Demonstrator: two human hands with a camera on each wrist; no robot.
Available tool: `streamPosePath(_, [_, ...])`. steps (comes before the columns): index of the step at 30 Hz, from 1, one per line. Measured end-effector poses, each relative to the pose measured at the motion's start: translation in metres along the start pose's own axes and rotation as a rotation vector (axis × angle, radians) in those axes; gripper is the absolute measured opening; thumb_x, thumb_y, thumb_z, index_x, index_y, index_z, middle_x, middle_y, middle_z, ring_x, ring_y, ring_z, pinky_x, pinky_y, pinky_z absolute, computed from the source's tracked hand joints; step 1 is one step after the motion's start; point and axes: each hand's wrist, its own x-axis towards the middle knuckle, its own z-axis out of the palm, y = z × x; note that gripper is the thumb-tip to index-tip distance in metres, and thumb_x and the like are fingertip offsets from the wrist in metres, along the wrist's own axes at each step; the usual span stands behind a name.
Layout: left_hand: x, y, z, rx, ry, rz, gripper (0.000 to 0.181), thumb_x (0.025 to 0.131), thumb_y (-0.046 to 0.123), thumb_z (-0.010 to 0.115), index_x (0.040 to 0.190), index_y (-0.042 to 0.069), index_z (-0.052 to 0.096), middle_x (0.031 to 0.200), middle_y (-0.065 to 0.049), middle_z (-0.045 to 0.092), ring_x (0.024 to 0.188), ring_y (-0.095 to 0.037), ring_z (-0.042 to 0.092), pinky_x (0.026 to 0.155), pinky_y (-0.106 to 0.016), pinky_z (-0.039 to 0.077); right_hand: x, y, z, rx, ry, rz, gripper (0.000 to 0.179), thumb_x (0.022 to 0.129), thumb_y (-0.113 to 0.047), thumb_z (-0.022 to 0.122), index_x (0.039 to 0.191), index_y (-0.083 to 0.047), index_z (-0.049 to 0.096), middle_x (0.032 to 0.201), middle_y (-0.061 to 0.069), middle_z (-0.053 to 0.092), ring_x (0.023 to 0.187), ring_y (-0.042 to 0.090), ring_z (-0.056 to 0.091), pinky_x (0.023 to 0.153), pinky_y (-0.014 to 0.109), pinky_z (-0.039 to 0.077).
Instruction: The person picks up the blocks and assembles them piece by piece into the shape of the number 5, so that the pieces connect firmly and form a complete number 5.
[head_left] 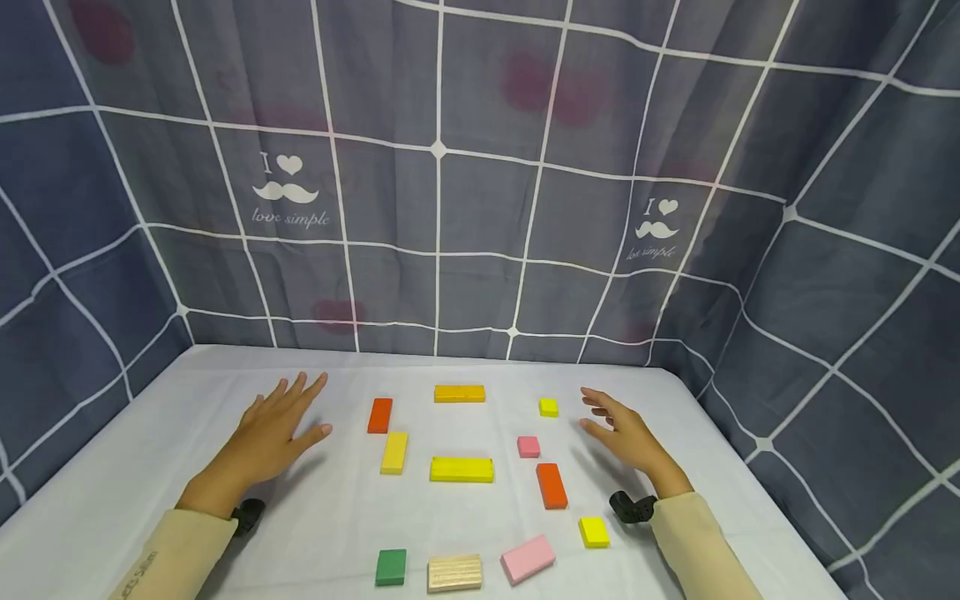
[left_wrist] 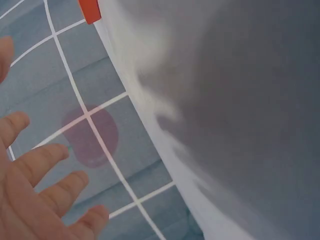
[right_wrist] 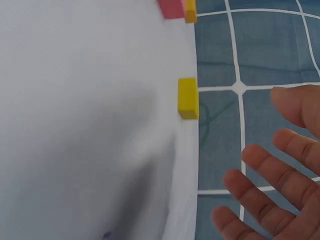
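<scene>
My left hand (head_left: 272, 435) hovers over the left part of the white table, fingers spread and holding nothing. Nearest to it lie a red-orange block (head_left: 380, 415) and a pale yellow block (head_left: 393, 453). On the other side my right hand (head_left: 627, 433) is held above the cloth, its fingers apart and empty. Close to its fingertips sits a small yellow block (head_left: 549, 407), which the right wrist view also shows. A small pink block (head_left: 528, 447) and another red-orange block (head_left: 552, 486) lie to the left of this hand. Neither hand touches a block.
Between the hands lie an orange-yellow block (head_left: 460, 393) and a long yellow block (head_left: 462, 470). Nearer the front are a green block (head_left: 391, 567), a ridged beige block (head_left: 454, 573), a larger pink block (head_left: 528, 559) and a yellow square (head_left: 594, 532). A grey checked curtain (head_left: 480, 200) surrounds the table (head_left: 315, 533).
</scene>
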Motion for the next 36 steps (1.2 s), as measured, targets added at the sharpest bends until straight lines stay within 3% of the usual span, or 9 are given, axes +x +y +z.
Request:
streamPosePath(7, [0.003,-0.002,-0.002,-0.124,-0.039,0.027,0.08,0.102,0.033,0.076,0.166,0.004,0.037,0.165,-0.038,0.035,0.147,-0.064,0.034,0.112,-0.082,0.027,0.011,-0.004,0.003,0.154,-0.01,-0.031,0.052,0.105,-0.008,0.07,0.152,0.007,0.052,0.139,0.033,0.064,0.124,0.047,0.067,0.107,0.059,0.051])
streamPosePath(11, [0.005,-0.002,-0.003,-0.194,-0.052,0.055,0.075,0.102,0.029,0.078,0.162,0.001,0.044,0.16,-0.035,0.045,0.143,-0.059,0.044,0.112,-0.076,0.037,0.017,-0.004,0.005,0.217,-0.034,-0.009,0.051,0.106,-0.008,0.069,0.151,0.008,0.052,0.138,0.032,0.064,0.12,0.042,0.068,0.102,0.041,0.057])
streamPosePath(16, [0.009,-0.001,-0.004,-0.245,-0.064,0.04,0.073,0.101,0.029,0.079,0.16,0.001,0.047,0.158,-0.032,0.049,0.14,-0.056,0.05,0.11,-0.074,0.041,0.026,-0.007,0.007,0.288,-0.033,-0.002,0.048,0.105,-0.005,0.067,0.15,0.009,0.054,0.135,0.032,0.066,0.118,0.041,0.069,0.095,0.023,0.054])
streamPosePath(22, [0.014,0.0,-0.004,-0.291,-0.091,-0.001,0.075,0.099,0.027,0.081,0.161,0.001,0.046,0.159,-0.03,0.049,0.135,-0.054,0.056,0.104,-0.074,0.046,0.033,-0.006,0.011,0.351,-0.07,0.023,0.048,0.107,-0.003,0.064,0.151,0.01,0.052,0.133,0.031,0.067,0.116,0.04,0.068,0.092,0.019,0.054])
streamPosePath(32, [0.026,0.004,0.001,-0.354,-0.089,-0.006,0.074,0.096,0.025,0.084,0.158,0.002,0.049,0.152,-0.028,0.057,0.129,-0.05,0.062,0.105,-0.069,0.048,0.043,-0.007,0.015,0.389,-0.125,0.051,0.046,0.107,-0.006,0.066,0.148,0.01,0.055,0.131,0.03,0.069,0.115,0.04,0.069,0.094,0.021,0.055])
streamPosePath(36, [0.028,0.005,0.001,-0.384,-0.104,0.002,0.072,0.097,0.023,0.084,0.156,0.0,0.05,0.147,-0.029,0.06,0.126,-0.049,0.064,0.106,-0.067,0.049,0.046,-0.008,0.018,0.393,-0.146,0.047,0.045,0.106,-0.007,0.068,0.146,0.011,0.057,0.131,0.03,0.069,0.113,0.034,0.071,0.093,0.02,0.054])
